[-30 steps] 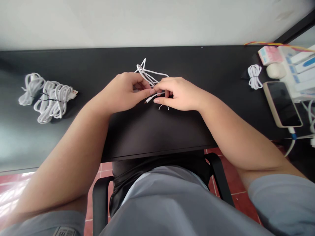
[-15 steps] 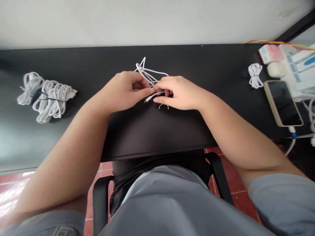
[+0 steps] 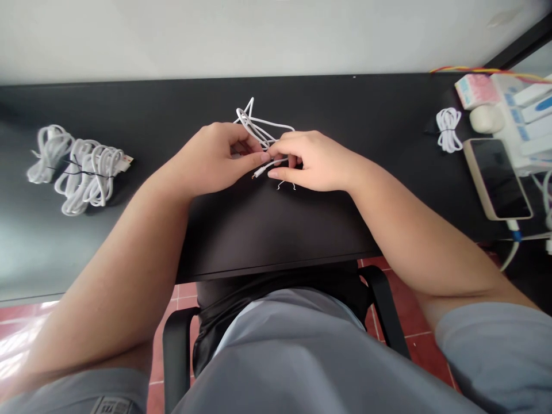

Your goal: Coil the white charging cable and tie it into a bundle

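Left hand [image 3: 213,161] and right hand [image 3: 313,161] meet over the counter [image 3: 276,230], forearms [image 3: 142,241] angled inward, both gripping a white cable [image 3: 276,124]; exact contact is partly hidden.

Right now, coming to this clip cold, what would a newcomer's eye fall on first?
Probably the left hand and right hand, fingertips meeting at a loosely looped white cable mid-desk, bright against the black desk. Next, perhaps, the tied white cable bundles at picture left, then the phone near the right edge.
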{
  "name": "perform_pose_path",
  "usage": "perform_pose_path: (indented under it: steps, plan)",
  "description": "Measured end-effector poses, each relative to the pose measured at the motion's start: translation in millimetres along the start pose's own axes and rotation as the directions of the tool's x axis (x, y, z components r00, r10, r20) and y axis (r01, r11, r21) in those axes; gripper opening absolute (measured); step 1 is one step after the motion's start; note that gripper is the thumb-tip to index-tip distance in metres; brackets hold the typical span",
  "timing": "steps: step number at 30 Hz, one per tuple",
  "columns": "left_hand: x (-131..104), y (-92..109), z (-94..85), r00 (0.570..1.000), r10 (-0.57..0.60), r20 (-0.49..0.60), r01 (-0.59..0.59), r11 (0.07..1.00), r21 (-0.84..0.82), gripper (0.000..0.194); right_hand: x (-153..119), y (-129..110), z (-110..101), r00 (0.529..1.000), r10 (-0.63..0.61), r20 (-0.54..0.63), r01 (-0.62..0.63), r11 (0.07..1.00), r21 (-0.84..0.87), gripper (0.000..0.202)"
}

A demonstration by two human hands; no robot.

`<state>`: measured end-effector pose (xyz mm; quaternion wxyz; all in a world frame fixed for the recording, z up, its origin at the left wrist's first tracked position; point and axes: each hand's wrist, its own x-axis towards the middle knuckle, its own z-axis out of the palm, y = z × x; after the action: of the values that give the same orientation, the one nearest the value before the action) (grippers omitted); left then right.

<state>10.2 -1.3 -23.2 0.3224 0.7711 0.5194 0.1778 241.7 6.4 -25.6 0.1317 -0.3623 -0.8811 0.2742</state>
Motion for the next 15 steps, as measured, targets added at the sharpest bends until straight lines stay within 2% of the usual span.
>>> perform_pose_path:
  steps: [15]
  plan:
    - [-1.5, -0.4, -1.4, 1.000, 0.010, 0.009, -0.009, 0.998, -0.063, 0.043, -0.5, 1.0, -0.2, 1.000, -0.005, 0.011, 0.005, 1.000, 0.003, 0.029]
